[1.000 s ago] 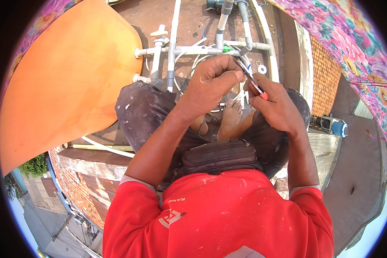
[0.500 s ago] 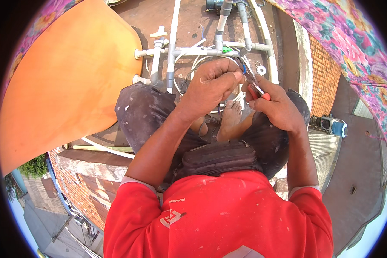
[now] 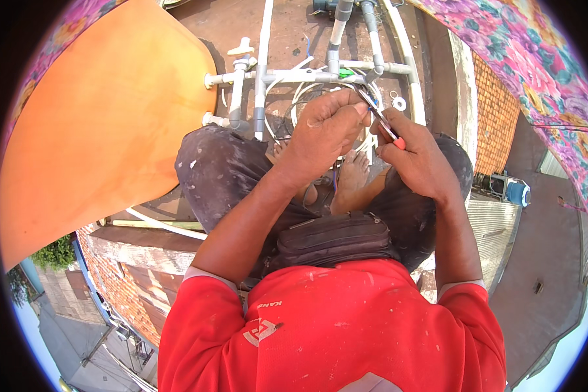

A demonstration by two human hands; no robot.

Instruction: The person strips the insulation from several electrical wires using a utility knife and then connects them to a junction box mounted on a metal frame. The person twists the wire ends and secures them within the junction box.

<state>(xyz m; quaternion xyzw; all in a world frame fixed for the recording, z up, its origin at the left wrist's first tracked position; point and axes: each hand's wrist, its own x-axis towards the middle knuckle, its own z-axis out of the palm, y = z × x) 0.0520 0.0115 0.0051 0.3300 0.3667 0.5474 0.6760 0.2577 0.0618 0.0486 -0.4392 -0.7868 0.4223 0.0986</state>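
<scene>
In front of my knees my left hand (image 3: 330, 127) is closed, thumb pressed to the forefinger, pinching a wire that its fingers mostly hide. A short blue length of wire (image 3: 335, 179) shows below that hand, by my foot. My right hand (image 3: 415, 157) grips a pair of scissors (image 3: 390, 132) with red-orange handles. Their metal blades point up and left, past my left fingertips, and the handles are squeezed together. Beyond both hands, loops of white cable (image 3: 298, 98) lie under the pipework. A small green piece (image 3: 346, 73) is at the pipe beyond the blades.
White and grey pipes (image 3: 294, 77) form a frame ahead, with a valve (image 3: 242, 49) at left. A large orange tank (image 3: 104, 124) fills the left side. A white ring (image 3: 398, 103) lies right of the blades. A black waist bag (image 3: 333, 238) sits on my lap; flowered cloth (image 3: 522, 59) hangs at right.
The scissors' handles have come together in my right hand, and the blades are closer to each other. My left hand has hardly moved. Blue wire now shows below it.
</scene>
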